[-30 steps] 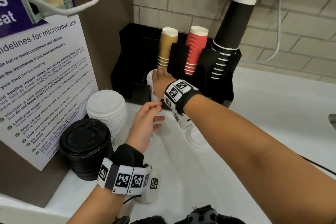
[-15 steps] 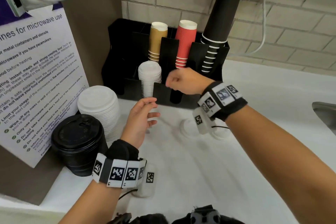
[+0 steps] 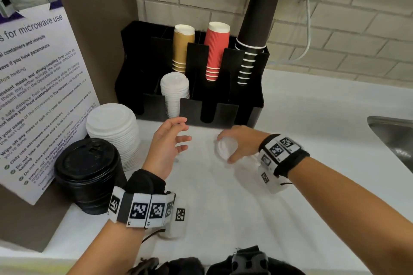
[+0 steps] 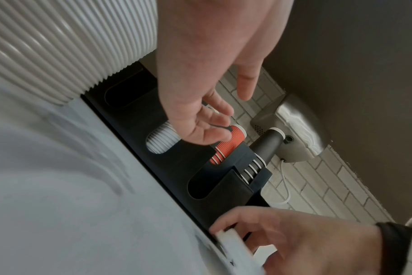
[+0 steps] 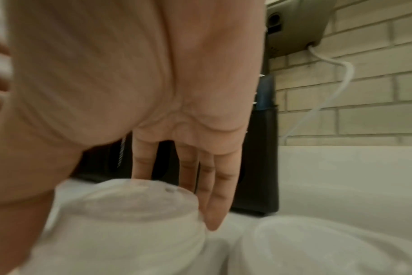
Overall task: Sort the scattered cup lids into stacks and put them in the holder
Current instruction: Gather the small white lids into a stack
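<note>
Fingers of the right hand [image 3: 240, 142] and its thumb curl round a small white lid [image 3: 225, 148], held tilted just above the white counter [image 3: 245, 207]; the right wrist view shows this lid [image 5: 120, 219] blurred under the hand, with a second white lid [image 5: 329, 245] lying on the counter just beside it.

Left hand [image 3: 166, 147]: fingers spread and relaxed, grasping nothing, poised over the counter to the left of the held lid and apart from it.

Black holder [image 3: 223, 110]: stands at the back of the counter against the brick wall. Front row, one slot holds a stack of small white lids [image 3: 174, 94]; the slot to its right looks dark. Back row: gold cups [image 3: 182, 50], red cups [image 3: 215, 51], tall black cups [image 3: 254, 33], all upside down.

Loose on the counter, left of the holder: a stack of large white lids [image 3: 112, 131] and, touching it in front, a stack of black lids [image 3: 87, 174].

Microwave notice [image 3: 38, 87]: propped at far left.

Steel sink [image 3: 393, 134]: edge only, far right.
</note>
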Motion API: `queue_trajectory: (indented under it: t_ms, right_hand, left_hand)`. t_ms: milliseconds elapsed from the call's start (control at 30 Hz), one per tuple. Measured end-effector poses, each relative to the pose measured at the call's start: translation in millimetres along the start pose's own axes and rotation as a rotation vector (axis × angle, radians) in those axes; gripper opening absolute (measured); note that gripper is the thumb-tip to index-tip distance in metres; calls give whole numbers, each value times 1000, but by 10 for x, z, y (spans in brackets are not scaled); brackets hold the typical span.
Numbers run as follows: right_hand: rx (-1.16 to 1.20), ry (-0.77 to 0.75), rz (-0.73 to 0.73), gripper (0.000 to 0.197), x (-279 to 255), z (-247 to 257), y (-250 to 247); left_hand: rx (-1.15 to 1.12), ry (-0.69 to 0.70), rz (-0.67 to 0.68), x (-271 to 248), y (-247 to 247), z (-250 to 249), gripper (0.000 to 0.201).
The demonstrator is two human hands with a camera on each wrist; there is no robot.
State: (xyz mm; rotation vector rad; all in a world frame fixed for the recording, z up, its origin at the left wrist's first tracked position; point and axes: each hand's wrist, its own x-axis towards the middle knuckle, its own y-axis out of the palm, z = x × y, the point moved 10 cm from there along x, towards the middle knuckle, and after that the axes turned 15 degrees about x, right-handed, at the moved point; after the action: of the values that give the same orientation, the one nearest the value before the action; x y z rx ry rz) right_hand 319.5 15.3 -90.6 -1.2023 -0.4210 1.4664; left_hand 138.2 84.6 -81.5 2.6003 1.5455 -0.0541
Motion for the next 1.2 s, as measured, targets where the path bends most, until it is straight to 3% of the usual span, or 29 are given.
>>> queue_trajectory:
  t_ms: [100,167,300,600,800,867,967,1100,1200]
  right_hand:
    - [127,5,-119,71,-116,-232,-372]
    - [129,71,-119,72,-201,-464,-490]
    - [42,173,-44,71,-278,-745,-362]
    - [17,211,-61,72,-215,-895,-153]
    - [33,158,-77,74,-252,-880,-108]
    - [69,96,-114,72,-269,-748,-145]
    - [291,-203,-205,68,-334,-203,-311]
    - [631,-492,-210,64,-518,508,-485]
    - [710,-565,-184,65,-567,740,-506]
  left_hand:
    - [-8,-2,5,-12,-6,2,18]
    - [-6,-1,12,-18,3,2,18]
    - [-4,1,27,-25,28,-1,18]
    - [23,-16,39,-23,80,10,18]
    - [25,-17,48,-27,100,15,18]
    - [34,-16,78,-29,166,12,16]
    - [95,-42,212,-76,375,31,19]
    - [75,-42,441,-197,686,23,69]
    - [-39,43,471,-222,735,-116,82]
